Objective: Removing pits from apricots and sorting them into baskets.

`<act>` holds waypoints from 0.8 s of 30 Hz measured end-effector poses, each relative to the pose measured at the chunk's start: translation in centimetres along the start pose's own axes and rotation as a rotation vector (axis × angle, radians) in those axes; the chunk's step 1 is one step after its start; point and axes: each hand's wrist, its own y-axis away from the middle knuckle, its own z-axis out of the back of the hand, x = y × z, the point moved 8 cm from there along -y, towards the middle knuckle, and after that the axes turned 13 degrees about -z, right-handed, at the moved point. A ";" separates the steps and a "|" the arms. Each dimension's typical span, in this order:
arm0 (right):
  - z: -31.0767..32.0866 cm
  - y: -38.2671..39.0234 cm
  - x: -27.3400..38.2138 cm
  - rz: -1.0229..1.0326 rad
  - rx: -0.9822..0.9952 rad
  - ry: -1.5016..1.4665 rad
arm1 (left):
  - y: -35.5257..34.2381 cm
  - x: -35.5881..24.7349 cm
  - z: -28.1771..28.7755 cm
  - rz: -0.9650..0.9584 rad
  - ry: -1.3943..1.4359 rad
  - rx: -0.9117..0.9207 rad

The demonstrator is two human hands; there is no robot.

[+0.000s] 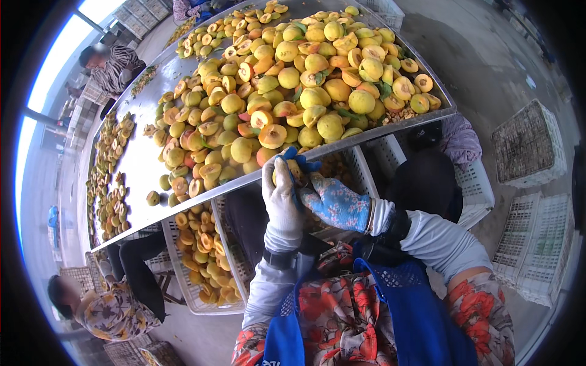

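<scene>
Yellow-orange round fruit held between two gloved hands, right at the table's near edge

OK, going left to right. Over on the far left there's a seated person in a pale top with a dark and yellow print, and farther back another person in a dark striped top. Next up, a band of cut orange-brown fruit halves runs down the left end of a big shiny silver metal table. Just below the table edge sits a white slatted plastic crate loaded with more halves.

Mid-table is a huge heap of yellow and orange fruit, some whole, some cut open, a few green leaves mixed in.

The left hand, in a white knit glove, is upright with its fingers curled around the fruit, most of which they hide. The right hand, in a light blue flowery glove, comes in from the right, fingers bent and nearly closed up against the fruit; can't tell if it's gripping that or something small.

Right of that: a person in a pinkish striped top, partly hidden, then greyish-white plastic crates on the concrete floor.
</scene>
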 end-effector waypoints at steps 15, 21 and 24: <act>-1.6 -0.4 -2.9 -0.145 0.186 -0.273 | 1.3 3.2 -1.3 0.402 0.659 -0.122; -2.1 -0.8 -3.5 -0.092 0.202 -0.386 | 0.9 2.5 -1.3 0.217 0.320 0.108; -2.5 2.2 -0.4 -0.506 0.560 -0.697 | 0.3 0.9 -0.8 0.028 0.097 0.109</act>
